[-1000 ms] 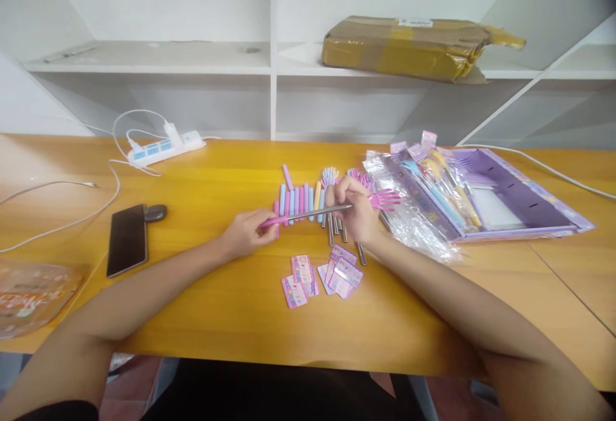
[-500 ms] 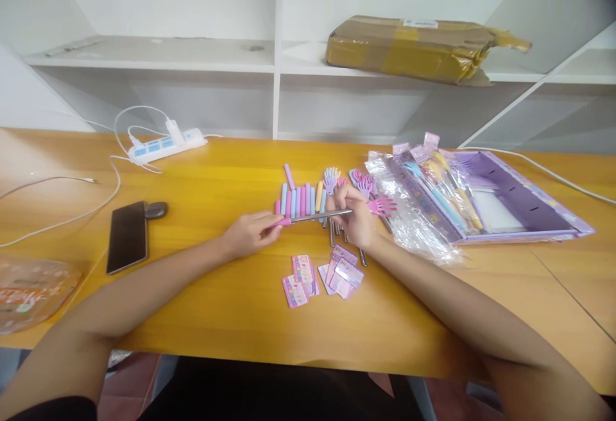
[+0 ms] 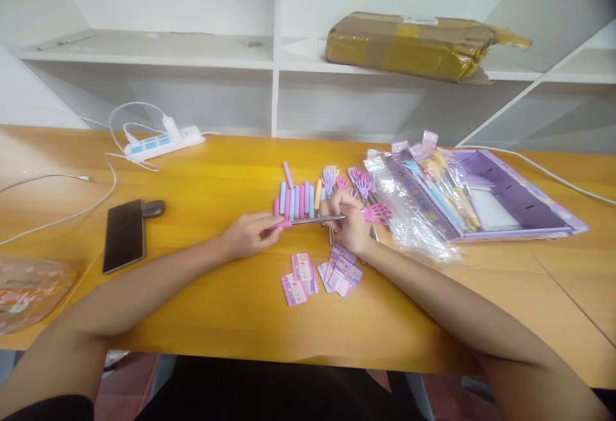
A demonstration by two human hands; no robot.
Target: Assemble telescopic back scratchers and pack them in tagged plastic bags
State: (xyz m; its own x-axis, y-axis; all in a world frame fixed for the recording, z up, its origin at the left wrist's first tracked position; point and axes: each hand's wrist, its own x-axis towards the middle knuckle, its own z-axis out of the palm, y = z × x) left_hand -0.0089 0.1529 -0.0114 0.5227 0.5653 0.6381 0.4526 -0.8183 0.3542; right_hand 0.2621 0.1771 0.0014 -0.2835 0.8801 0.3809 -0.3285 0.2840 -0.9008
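Between my hands a back scratcher [image 3: 312, 220] lies almost level, with a metal rod and a pink grip. My left hand [image 3: 250, 233] pinches the pink grip at its left end. The fingers of my right hand [image 3: 353, 225] are closed round the rod's other end, where a pink hand-shaped head [image 3: 378, 213] sticks out to the right. Just behind lies a row of pastel grip tubes [image 3: 301, 199] in pink, blue, purple and yellow. More hand-shaped heads [image 3: 330, 178] on metal rods lie beyond my right hand, partly hidden by it.
Small printed cards [image 3: 301, 280] lie in front of my hands. To the right are clear plastic bags [image 3: 404, 209] and a purple box [image 3: 539, 212] with packed scratchers. A phone [image 3: 124, 236], power strip [image 3: 166, 144] and clear pouch [image 3: 33, 289] are left; a taped carton [image 3: 409, 45] sits on the shelf.
My right hand has moved slightly left and down along the rod, toward my left hand. The left hand keeps its hold on the pink grip. The view has shifted slightly.
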